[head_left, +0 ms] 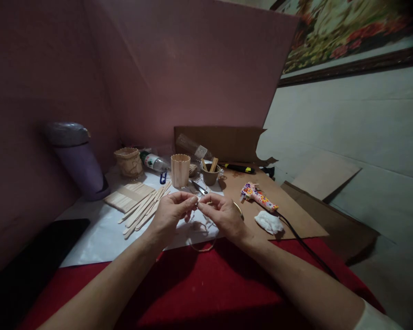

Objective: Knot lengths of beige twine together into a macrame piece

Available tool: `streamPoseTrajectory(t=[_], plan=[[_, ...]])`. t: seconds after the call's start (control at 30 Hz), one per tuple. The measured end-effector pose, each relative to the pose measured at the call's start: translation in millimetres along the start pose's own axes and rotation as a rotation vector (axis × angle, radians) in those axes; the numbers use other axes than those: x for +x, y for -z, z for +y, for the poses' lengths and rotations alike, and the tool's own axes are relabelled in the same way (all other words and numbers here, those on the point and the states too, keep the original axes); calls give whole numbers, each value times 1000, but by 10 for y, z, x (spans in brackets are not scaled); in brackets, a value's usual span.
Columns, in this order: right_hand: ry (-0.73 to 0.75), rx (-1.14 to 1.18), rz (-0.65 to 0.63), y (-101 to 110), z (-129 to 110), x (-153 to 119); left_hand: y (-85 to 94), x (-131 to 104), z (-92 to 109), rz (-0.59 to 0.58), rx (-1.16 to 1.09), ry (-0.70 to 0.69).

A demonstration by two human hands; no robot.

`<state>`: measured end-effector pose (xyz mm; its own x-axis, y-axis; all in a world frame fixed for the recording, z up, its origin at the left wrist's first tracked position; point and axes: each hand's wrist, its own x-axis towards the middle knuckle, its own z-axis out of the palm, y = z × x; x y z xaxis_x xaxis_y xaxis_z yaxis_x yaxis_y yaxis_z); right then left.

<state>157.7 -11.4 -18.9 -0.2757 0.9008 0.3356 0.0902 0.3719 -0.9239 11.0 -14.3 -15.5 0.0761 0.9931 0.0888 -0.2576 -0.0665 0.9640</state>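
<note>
Left hand [170, 213] and right hand [225, 217] pinch twine [203, 250], fingertip to fingertip, above the paper [86, 247], slack loop drooping by the red cloth [199, 284], and that looseness could tangle it

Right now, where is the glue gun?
In the head view, the glue gun lies on the cardboard, right of the right hand and beyond the white wad.
</note>
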Motion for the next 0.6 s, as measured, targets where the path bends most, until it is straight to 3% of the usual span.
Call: streamPoseTrajectory(t=[0.37,0.6], plan=[[-87,111,21,11,136,55,-7,7,-21,24,-177,97],[-184,251,-22,-10,43,22,3,-2,-2,-28,-193,146]])
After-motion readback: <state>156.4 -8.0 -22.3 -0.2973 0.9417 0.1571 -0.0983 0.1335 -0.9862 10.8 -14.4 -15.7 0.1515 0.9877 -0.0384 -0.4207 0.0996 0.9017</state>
